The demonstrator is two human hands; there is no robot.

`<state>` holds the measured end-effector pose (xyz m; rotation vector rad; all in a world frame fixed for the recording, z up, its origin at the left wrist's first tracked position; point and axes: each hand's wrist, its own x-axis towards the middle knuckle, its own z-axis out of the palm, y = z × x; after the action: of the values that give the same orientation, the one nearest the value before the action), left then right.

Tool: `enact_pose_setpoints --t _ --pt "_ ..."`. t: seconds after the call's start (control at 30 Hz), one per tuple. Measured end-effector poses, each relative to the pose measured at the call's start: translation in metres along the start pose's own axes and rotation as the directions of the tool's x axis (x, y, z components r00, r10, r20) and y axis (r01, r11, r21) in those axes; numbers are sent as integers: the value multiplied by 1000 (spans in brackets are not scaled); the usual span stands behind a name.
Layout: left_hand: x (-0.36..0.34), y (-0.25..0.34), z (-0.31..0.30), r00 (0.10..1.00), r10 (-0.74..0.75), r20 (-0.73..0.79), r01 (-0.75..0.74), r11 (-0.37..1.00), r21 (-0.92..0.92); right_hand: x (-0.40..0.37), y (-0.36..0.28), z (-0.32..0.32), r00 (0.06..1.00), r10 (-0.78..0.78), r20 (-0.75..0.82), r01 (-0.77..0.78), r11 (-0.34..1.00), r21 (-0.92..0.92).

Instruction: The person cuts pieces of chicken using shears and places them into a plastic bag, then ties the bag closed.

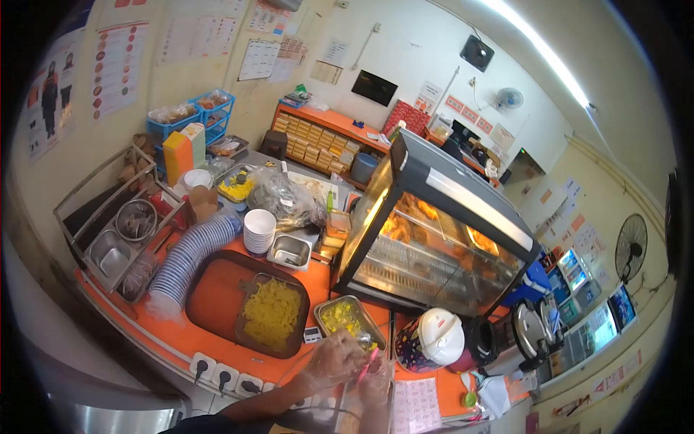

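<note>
Both hands meet low in the middle of the view, just in front of a metal tray (380, 343) holding chopped yellow food (340, 314), and wear what look like clear plastic gloves. My left hand (334, 364) is closed, its fingers bunched near the tray's front edge; what they grip is hidden. Beside it, my right hand (377, 383) is closed around a slim pink tool (366, 366), whose kind I cannot tell. Left of the hands, a square pan (240, 322) of mashed yellow food (272, 312) sits on a large brown tray (210, 293).
A lit glass food warmer (434, 249) with fried pieces stands behind. White bowls (259, 230), a steel container (290, 252) and a long stack of cups (191, 257) occupy the left counter. A rice cooker (437, 340) and pink printed sheet (417, 406) are at right. Sockets (225, 377) line the front edge.
</note>
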<state>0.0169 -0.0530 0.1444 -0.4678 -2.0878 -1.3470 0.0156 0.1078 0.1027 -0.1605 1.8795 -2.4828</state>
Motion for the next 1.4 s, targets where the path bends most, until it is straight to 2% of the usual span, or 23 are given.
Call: enact_pose_setpoints --t 0.03,0.07,0.13,0.2,0.23,0.3,0.33,0.43,0.47,0.53,0.6,0.67,0.7,0.73,0.77,0.83,0.87,0.93,1.0,1.07,1.17,1.27,1.4 --pt "-3 -9 9 999 -16 -43 12 996 -87 -4 0 -1 1000 -6 -18 6 1000 11" --pt "-9 -13 15 996 -39 -84 24 984 -176 -4 8 -9 998 -59 38 49 976 213" --pt "-12 -9 12 982 158 -104 -167 982 -83 -12 3 -6 997 9 -73 6 980 201" --pt "-28 -23 24 997 -72 4 68 930 -362 -18 -7 -2 989 50 -141 -17 973 230" --pt "-37 -29 30 981 -185 57 189 858 -478 -21 -9 -3 990 33 -138 -4 980 201" --pt "-39 -36 36 834 -445 325 515 419 -748 -25 -8 -6 993 -3 -120 21 989 144" --pt "-34 -20 28 871 -350 345 461 334 -822 -27 -12 -4 989 -98 -107 105 992 68" --pt "-26 -19 17 749 -195 633 569 679 -463 -30 -2 -20 998 -51 -38 55 993 108" --pt "-29 -18 20 748 -152 646 582 619 -528 -36 -6 -26 998 5 58 -12 993 118" --pt "-19 -20 7 741 68 668 240 902 -358 -37 -8 -36 998 -6 66 4 1000 31" --pt "-4 -9 -7 636 101 765 81 977 -196 -34 -16 -41 994 8 109 -9 1000 6" --pt "-9 -25 0 678 466 568 -362 885 -294 -34 -19 -51 987 75 145 -82 996 41" --pt "-10 -32 3 628 638 447 -566 768 -300 -31 -17 -56 993 43 111 -47 998 36" --pt "-6 -27 -2 685 438 582 -267 894 -359 -30 -30 -48 998 53 39 -54 998 16" --pt "0 -22 -6 656 230 719 61 933 -355 -25 -29 -56 998 -30 56 28 999 43" --pt "-4 -32 0 716 71 694 246 905 -347 -11 -21 -69 986 -51 -161 45 998 -46" --pt "-3 -29 -3 659 -75 748 479 809 -341 -8 -21 -72 926 -287 -243 151 876 -458" --pt "11 -14 -15 461 -309 832 828 487 -278 -19 -28 -68 888 -435 -150 181 630 -755" --pt "14 -8 -16 499 -366 785 829 467 -308 -31 -38 -55 960 -278 -21 195 724 -662" --pt "15 -13 -13 570 -343 747 797 451 -402 -40 -19 -54 971 -10 238 123 877 -465" --pt "23 -16 -13 582 -350 734 786 475 -396 -53 19 -43 781 221 584 -43 952 -303" --pt "30 -20 -17 556 -289 779 790 474 -388 -58 30 -14 707 108 699 -331 924 193" --pt "38 -3 -19 530 -187 827 788 470 -399 -40 14 -3 735 -47 676 -279 888 366"
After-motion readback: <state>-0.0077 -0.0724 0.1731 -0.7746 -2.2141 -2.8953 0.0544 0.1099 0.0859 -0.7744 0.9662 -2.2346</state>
